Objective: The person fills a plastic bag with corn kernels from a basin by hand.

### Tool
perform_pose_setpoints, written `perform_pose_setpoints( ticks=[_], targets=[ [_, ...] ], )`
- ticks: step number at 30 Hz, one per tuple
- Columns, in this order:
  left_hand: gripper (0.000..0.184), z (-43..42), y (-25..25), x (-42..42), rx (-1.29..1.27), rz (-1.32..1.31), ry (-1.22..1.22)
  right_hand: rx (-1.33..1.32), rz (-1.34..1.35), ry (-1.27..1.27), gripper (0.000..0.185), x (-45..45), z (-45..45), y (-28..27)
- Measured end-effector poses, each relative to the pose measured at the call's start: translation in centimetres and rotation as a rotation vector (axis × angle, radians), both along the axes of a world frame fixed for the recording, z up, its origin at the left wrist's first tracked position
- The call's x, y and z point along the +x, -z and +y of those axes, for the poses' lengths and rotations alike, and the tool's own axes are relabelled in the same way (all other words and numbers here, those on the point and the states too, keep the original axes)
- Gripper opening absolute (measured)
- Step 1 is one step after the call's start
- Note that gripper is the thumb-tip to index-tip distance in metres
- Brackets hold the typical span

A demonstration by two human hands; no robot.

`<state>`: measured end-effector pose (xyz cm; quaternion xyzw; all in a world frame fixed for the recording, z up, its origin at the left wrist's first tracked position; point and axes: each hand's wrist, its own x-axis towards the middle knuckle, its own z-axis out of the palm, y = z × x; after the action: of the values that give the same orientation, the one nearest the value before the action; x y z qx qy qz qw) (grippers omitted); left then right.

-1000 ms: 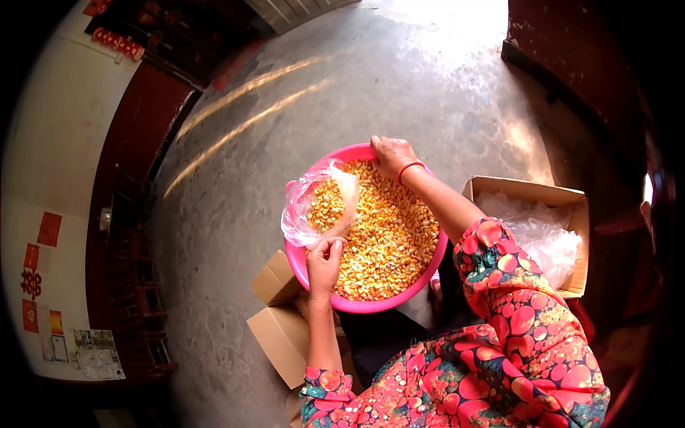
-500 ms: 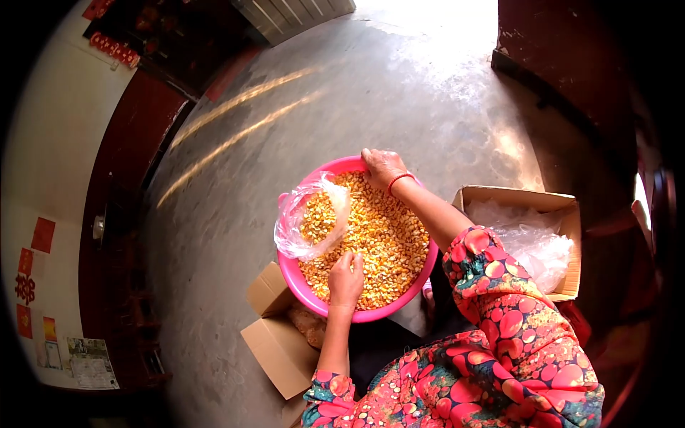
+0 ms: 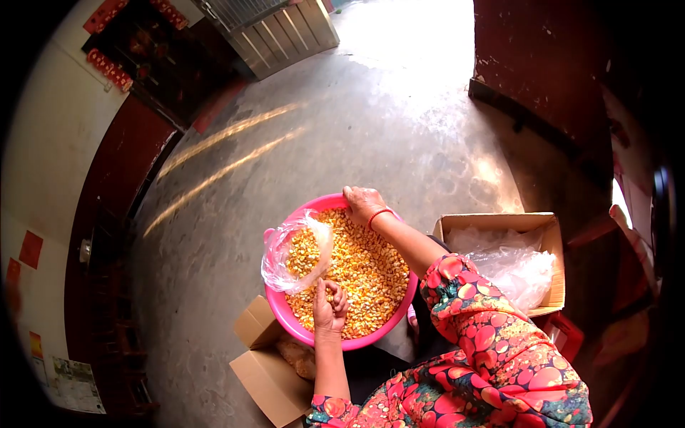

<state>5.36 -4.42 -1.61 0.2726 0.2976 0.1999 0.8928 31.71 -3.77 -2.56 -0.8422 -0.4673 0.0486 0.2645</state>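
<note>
A pink basin point(image 3: 391, 337) full of yellow corn kernels point(image 3: 371, 264) rests at my lap. My right hand point(image 3: 364, 205) grips its far rim, and a red band circles that wrist. Over the kernels at the basin's left side lies a clear plastic bag point(image 3: 273, 265), its mouth spread in a ring with corn inside. Just below the bag, above the corn, my left hand point(image 3: 330, 308) is turned partly palm up with its fingers curled in. What those fingers hold, if anything, is too small to make out.
To the right stands a cardboard box point(image 3: 560, 274) filled with clear plastic bags point(image 3: 510, 260). An opened cardboard box point(image 3: 275, 381) with flaps out sits lower left, partly under the basin. Concrete floor point(image 3: 335, 135) stretches ahead to a metal gate point(image 3: 289, 36).
My left hand has turned from knuckles up to partly palm up and sits closer to the bag. The right hand keeps its hold on the rim. The whole view has shifted slightly.
</note>
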Motion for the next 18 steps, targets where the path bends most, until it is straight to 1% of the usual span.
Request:
perform_pose_setpoints(
  ticks=[1,3,5,7,8,9,11,13,15,17,18],
  targets=[
    [0.036,0.0,-0.2,0.1,0.001,-0.005,0.000,0.001,-0.005,0.000,0.025,0.0,0.0,-0.1],
    [0.034,-0.1,-0.8,0.3,-0.108,0.048,-0.011,0.002,0.000,0.005,0.025,0.0,0.1,0.0],
    [0.033,0.3,-0.3,0.0,-0.134,0.005,0.023,-0.003,0.003,0.002,0.025,0.0,0.0,0.0],
    [0.030,0.6,0.4,-0.3,-0.184,-0.077,0.108,-0.008,0.005,0.001,0.024,0.0,-0.1,-0.3],
    [0.029,0.5,0.3,-0.3,-0.224,-0.083,0.081,-0.026,0.021,0.005,0.024,0.0,-0.1,-0.4],
    [0.029,0.4,0.1,-0.2,-0.225,-0.085,0.082,-0.045,0.037,0.008,0.024,-0.1,-0.1,-0.6],
    [0.030,0.2,-0.3,-0.3,-0.072,-0.076,0.150,-0.041,0.030,0.007,0.025,-0.1,-0.1,-0.6],
    [0.031,-0.2,-0.7,0.0,-0.065,-0.022,0.148,-0.037,0.027,0.005,0.025,-0.1,-0.1,-0.6],
    [0.033,-0.3,-0.6,0.0,0.014,0.027,0.208,-0.039,0.023,0.001,0.026,-0.1,-0.2,-0.7],
    [0.030,-0.3,-0.5,0.0,0.012,0.046,0.186,-0.040,0.030,0.002,0.026,-0.1,-0.2,-0.7],
    [0.029,-0.1,0.0,-0.1,-0.023,-0.034,0.175,-0.041,0.037,0.003,0.026,-0.1,-0.1,-0.6]
  ],
)
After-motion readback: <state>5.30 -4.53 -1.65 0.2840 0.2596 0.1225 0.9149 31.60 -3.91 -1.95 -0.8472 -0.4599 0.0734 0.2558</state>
